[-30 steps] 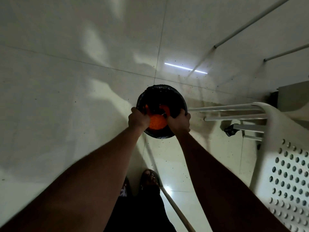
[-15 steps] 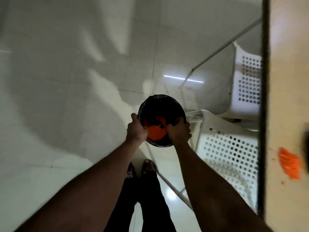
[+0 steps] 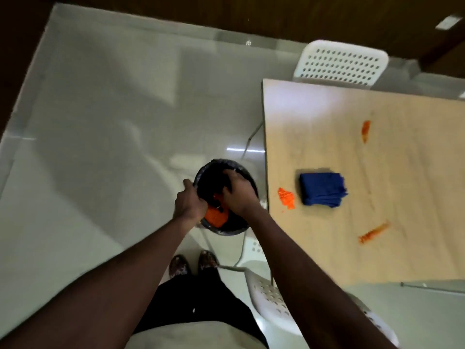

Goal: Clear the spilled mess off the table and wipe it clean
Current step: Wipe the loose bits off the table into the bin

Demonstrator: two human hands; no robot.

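Observation:
A round bin with a black liner stands on the floor just left of the table. My left hand is at its near rim, cupped around a lump of orange mess. My right hand reaches over the bin's mouth with its fingers spread and pointing down into it. On the light wooden table lie three orange spills: a patch near the left edge, a streak farther back and a smear toward the near side. A folded blue cloth lies beside the left patch.
One white perforated chair stands at the table's far end, and another is by my right arm near the table's close corner. My feet are on the glossy tiled floor behind the bin.
The view has swung right, so the table with its spills and cloth now shows. My right hand has left the orange lump and moved forward over the bin.

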